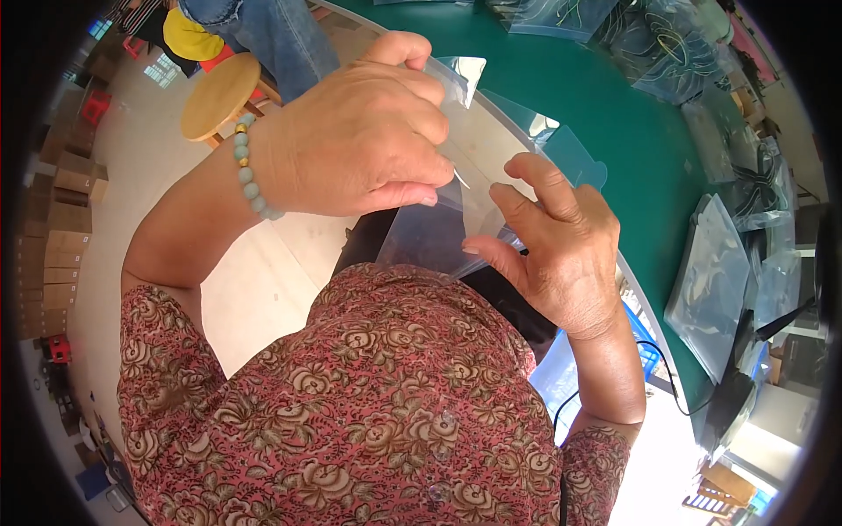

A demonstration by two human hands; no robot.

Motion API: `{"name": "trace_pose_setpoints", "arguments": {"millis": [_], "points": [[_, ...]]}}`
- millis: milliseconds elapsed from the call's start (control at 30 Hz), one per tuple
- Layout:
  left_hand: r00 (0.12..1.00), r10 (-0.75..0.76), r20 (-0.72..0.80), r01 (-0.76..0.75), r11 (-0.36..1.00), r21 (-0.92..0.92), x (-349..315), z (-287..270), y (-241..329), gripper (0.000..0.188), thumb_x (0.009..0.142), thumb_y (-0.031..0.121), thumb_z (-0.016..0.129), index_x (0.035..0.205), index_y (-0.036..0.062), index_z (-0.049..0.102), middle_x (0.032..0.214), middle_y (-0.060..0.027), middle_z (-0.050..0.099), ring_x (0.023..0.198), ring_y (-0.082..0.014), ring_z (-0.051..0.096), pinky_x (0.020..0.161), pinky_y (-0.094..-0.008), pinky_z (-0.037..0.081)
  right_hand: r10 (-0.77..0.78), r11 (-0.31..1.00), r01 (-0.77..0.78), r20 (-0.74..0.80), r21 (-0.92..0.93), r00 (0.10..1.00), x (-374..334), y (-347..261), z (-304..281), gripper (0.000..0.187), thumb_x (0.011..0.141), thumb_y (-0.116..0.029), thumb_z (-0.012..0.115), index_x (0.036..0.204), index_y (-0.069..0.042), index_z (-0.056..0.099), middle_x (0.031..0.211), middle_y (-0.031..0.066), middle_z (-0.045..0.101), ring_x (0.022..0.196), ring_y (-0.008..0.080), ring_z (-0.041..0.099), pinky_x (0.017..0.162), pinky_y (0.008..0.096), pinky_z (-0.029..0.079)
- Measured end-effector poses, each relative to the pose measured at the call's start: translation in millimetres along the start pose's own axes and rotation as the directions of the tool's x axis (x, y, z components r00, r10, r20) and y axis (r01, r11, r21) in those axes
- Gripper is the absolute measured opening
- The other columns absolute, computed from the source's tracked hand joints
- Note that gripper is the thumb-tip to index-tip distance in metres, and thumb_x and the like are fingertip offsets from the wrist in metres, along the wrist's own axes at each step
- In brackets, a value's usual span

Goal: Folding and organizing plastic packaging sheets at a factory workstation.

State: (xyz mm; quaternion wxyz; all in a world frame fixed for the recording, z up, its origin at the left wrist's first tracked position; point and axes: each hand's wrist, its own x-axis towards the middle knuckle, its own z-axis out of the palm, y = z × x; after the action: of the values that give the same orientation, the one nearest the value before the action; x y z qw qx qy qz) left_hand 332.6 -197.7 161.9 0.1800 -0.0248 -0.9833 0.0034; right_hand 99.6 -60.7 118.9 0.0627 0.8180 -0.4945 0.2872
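Note:
My left hand (377, 136) is closed, its thumb pressed against the curled fingers. From the pinch sticks out a thin white strip (461, 180), whose exact kind I cannot make out. Facing it, my right hand (561, 237) has its thumb and fingers curved and apart, with nothing visibly gripped. Between and below both hands is a clear plastic sheet (425, 232), tilted over my lap. More clear plastic pieces (539, 127) lie at the table edge just beyond my hands.
A green table (631, 149) curves along the right. On it lie clear bags with coiled cables (671, 53) and a stack of clear plastic sheets (712, 285). A round wooden stool (219, 96) and a person's jeans (281, 44) are at the far left. Cardboard boxes (66, 245) stand further left.

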Motion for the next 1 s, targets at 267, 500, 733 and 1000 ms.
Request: {"name": "trace_pose_setpoints", "arguments": {"millis": [267,500,733,1000], "points": [[0.994,0.009,0.106,-0.025,0.987,0.158,14.0,9.8,15.3,0.013,0.063,0.018,0.082,0.072,0.0113,0.074,0.073,0.0022,0.054,0.082,-0.0172,0.058,0.119,-0.0525,0.032,-0.049,0.998,0.051,0.068,-0.041,0.997,5.1,-1.7,9.6,0.028,0.066,-0.023,0.087,0.088,-0.010,0.073,0.080,0.0003,0.061,0.072,0.0225,0.057,0.068,0.0386,0.042],[0.977,0.073,0.202,-0.110,0.978,0.176,19.8,18.4,16.6,0.005,0.064,0.007,0.065,0.061,0.0073,0.068,0.068,-0.0001,0.051,0.084,-0.0158,0.059,0.131,-0.0546,0.023,-0.110,0.994,0.113,0.154,-0.007,0.982,2.6,-11.8,8.6,0.021,0.067,-0.020,0.085,0.072,-0.010,0.067,0.071,0.0019,0.058,0.071,0.0231,0.057,0.070,0.0413,0.043],[0.984,0.067,0.163,-0.094,0.982,0.162,-10.2,21.3,-5.7,0.006,0.074,0.005,0.068,0.080,0.0050,0.068,0.086,-0.0014,0.064,0.111,-0.0177,0.064,0.128,-0.0651,0.019,0.042,0.999,-0.042,0.051,-0.011,0.998,2.5,35.2,-32.6,0.023,0.079,-0.023,0.081,0.089,-0.006,0.070,0.084,0.0074,0.072,0.086,0.0254,0.070,0.102,0.0503,0.047],[0.986,-0.162,0.045,0.157,0.982,0.106,-18.3,39.5,-10.1,0.035,0.080,0.013,0.074,0.115,0.0098,0.069,0.103,-0.0020,0.072,0.120,-0.0199,0.065,0.126,-0.0691,0.005,0.125,0.856,-0.312,0.421,0.412,0.899,-11.4,36.3,-43.0,0.021,0.082,-0.015,0.085,0.095,-0.005,0.071,0.081,0.0074,0.068,0.076,0.0209,0.067,0.095,0.0384,0.051]]}}
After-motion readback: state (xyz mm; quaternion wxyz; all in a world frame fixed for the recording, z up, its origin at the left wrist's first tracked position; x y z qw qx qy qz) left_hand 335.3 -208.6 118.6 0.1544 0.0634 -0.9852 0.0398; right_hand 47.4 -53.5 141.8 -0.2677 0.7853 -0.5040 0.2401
